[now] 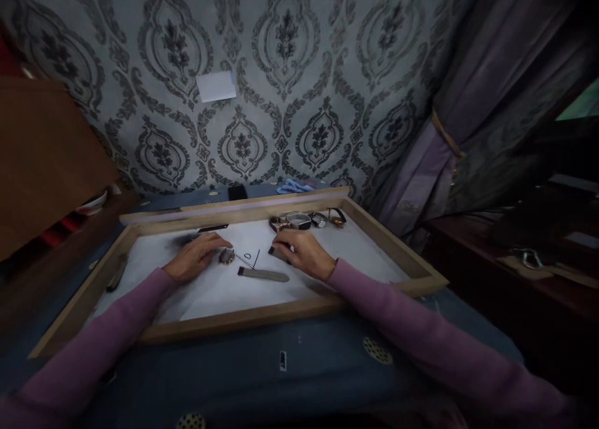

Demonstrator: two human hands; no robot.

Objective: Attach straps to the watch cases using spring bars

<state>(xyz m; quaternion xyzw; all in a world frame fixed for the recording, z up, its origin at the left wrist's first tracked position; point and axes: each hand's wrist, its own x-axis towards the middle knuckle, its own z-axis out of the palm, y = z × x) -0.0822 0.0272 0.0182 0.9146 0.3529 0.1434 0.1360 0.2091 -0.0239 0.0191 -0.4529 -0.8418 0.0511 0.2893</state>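
Observation:
My left hand (pixel 193 256) rests over the white-floored wooden tray (pixel 285 310), its fingers stretched out. Just beyond the fingertips lies a watch head (pixel 227 256) without a strap; whether they touch it I cannot tell. My right hand (pixel 306 252) is closed, thumb and fingers pinching a grey-brown watch strap (pixel 277 253) with a dark end. Another strap (pixel 264 275) of the same kind lies flat in front of it. Between the hands are a thin metal tool (pixel 246 261), a small dark ring (pixel 248 256) and a thin dark stick (pixel 256 258).
Several watches, one silver-cased (pixel 319 220), stand along the tray's back right. A black-handled tool (pixel 213 228) lies at the back left, and a dark strap-like piece (pixel 116 274) by the left wall. Behind the tray is a blue cloth (pixel 294 187). A purple curtain (pixel 421 185) hangs at right.

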